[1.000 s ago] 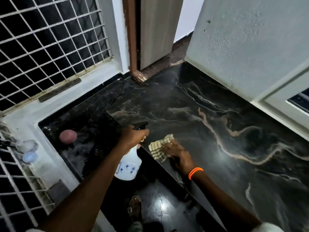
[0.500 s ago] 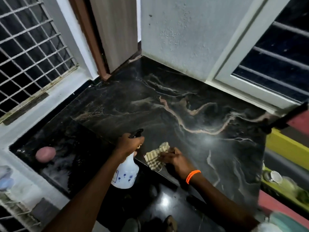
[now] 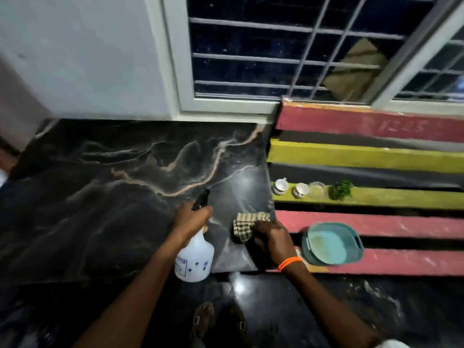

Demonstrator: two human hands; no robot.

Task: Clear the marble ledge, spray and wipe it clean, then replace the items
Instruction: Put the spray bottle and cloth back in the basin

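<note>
Dark marble ledge point(image 3: 113, 184) below me: my left hand point(image 3: 190, 219) grips the spray bottle point(image 3: 194, 257), my right hand point(image 3: 272, 238) at three o'clock clutches the checked cloth point(image 3: 244, 224).

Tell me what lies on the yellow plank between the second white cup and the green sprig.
In the head view, one pale, see-through dish sits between the second white cup and the green sprig on the yellow plank. It is too blurred to identify further.

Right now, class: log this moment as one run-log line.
stage: wiping | left hand: grips spray bottle | right hand: presses checked cloth on marble ledge | cups, teal tray: on painted bench
</note>
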